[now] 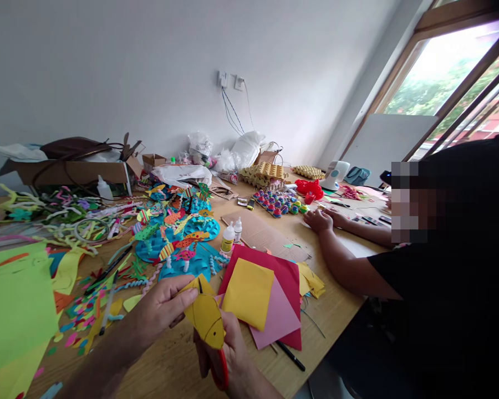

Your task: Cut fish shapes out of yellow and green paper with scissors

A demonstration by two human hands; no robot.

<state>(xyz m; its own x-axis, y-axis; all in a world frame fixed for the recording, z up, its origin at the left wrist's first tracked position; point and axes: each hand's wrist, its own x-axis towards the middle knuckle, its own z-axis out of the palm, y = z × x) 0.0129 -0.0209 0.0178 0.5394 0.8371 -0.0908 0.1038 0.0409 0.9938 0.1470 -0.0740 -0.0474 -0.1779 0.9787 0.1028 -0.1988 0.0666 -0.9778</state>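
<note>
My left hand pinches one end of a piece of yellow paper on which a fish is drawn in black lines. In my right hand are red-handled scissors, held below the paper's lower end; their blades are hidden behind it. Just beyond lies a stack of coloured sheets: yellow paper, pink paper and red paper. Yellow paper scraps are at its right. Behind my hands, paper fish stand on blue bases.
Two glue bottles stand behind the stack. A black marker lies near the front edge. Green sheets and small paper dots cover the left. A co-worker's arms rest on the table at right. Painted egg-carton cups sit farther back.
</note>
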